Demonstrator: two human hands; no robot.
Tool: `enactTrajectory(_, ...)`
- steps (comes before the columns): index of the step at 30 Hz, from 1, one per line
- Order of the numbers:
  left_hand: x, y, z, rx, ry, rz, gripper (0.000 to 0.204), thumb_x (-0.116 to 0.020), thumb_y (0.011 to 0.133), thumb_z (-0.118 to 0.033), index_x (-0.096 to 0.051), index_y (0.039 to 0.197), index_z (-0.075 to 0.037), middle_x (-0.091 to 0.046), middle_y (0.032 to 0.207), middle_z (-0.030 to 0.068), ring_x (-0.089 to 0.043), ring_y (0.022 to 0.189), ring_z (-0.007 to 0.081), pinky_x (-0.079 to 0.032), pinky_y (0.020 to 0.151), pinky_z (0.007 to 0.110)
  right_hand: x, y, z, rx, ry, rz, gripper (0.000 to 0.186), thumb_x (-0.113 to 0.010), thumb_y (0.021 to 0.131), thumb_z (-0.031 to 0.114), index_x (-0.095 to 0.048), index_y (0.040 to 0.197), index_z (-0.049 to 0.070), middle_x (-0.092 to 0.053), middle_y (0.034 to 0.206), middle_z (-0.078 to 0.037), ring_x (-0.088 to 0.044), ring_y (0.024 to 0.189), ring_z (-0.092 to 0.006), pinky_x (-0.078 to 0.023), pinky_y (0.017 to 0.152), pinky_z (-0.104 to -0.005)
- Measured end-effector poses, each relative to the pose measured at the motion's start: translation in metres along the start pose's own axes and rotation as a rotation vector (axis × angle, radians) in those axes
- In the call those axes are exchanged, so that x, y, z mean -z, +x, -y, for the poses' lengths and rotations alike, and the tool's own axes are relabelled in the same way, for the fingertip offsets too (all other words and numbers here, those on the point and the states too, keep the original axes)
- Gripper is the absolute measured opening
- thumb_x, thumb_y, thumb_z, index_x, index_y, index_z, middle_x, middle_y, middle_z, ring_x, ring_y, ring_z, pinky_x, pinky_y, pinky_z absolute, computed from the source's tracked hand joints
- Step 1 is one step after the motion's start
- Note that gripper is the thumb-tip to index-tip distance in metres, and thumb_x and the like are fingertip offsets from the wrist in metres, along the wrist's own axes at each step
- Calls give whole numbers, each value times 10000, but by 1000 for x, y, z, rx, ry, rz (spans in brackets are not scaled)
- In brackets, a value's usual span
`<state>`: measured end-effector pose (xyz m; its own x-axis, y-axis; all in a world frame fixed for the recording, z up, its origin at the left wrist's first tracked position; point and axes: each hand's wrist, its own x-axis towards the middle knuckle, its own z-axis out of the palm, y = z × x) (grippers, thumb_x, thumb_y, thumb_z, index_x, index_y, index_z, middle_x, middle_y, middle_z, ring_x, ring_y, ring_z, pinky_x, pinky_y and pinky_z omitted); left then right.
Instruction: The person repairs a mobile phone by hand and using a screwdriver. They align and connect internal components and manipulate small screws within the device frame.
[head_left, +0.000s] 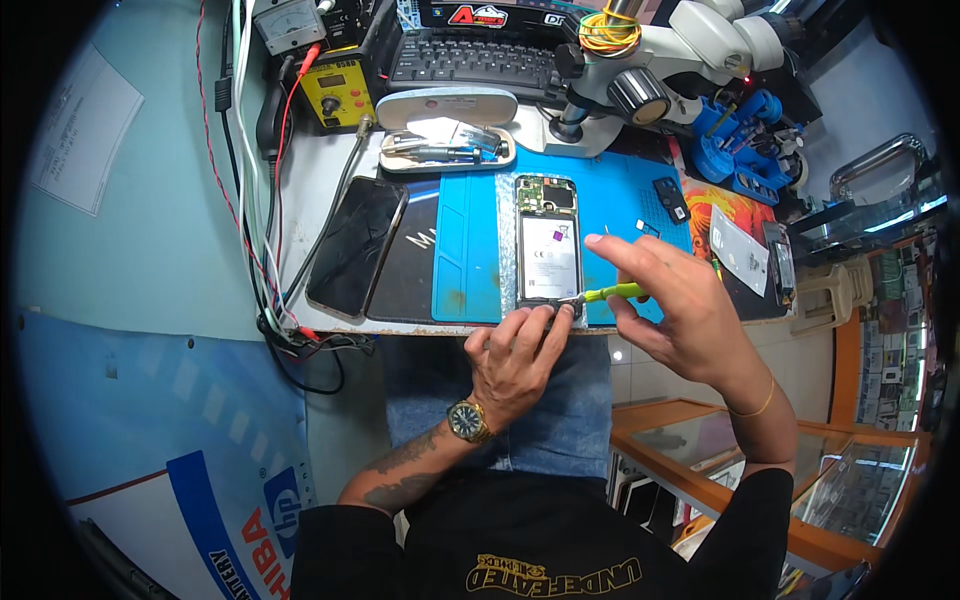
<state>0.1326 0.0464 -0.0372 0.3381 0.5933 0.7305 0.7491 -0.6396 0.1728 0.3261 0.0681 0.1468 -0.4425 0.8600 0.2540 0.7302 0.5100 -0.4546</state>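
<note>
An opened phone (pixel 547 240) lies back-up on a blue work mat (pixel 468 250), its circuit board and white battery exposed. My left hand (pixel 515 355) presses its fingertips on the phone's near end at the table edge. My right hand (pixel 672 310) grips a small screwdriver with a yellow-green handle (pixel 612 293), its tip at the phone's lower right corner next to my left fingers.
A dark phone back panel (pixel 356 246) lies left of the mat. An open white tool case (pixel 447 140), a yellow meter (pixel 338 92), a keyboard (pixel 470 60) and a microscope (pixel 640 70) stand behind. Blue holders (pixel 745 140) sit at right. Cables (pixel 262 250) hang at left.
</note>
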Motion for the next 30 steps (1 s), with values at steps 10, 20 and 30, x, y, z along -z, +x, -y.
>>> enactTrajectory(10, 0, -2, -6, 16, 64, 22, 436, -734, 925, -189, -744, 1343, -311, -605, 1305, -59, -539, 1229, 150, -317, 987, 403, -3, 2, -3, 3, 7, 13, 719, -805, 785, -3, -594, 1468, 67, -647, 979, -153, -658, 867, -366, -544, 776, -460)
enactTrajectory(20, -1, -3, -6, -7, 62, 47, 363, -747, 876, -200, -744, 1216, -326, -582, 1317, -42, -529, 1245, 179, -303, 1007, 438, -8, 9, 6, 117, -111, 25, 608, -772, 845, 83, -617, 1433, 61, -633, 911, -118, -678, 854, -317, -547, 737, -420)
enactTrajectory(30, -13, -3, 5, -106, 162, 29, 320, -738, 874, -227, -741, 1171, -346, -554, 1338, -44, -511, 1238, 157, -280, 997, 447, -22, 30, 2, 199, -171, -88, 197, -769, 857, 126, -609, 941, 49, -664, 730, -114, -713, 719, -363, -545, 612, -451)
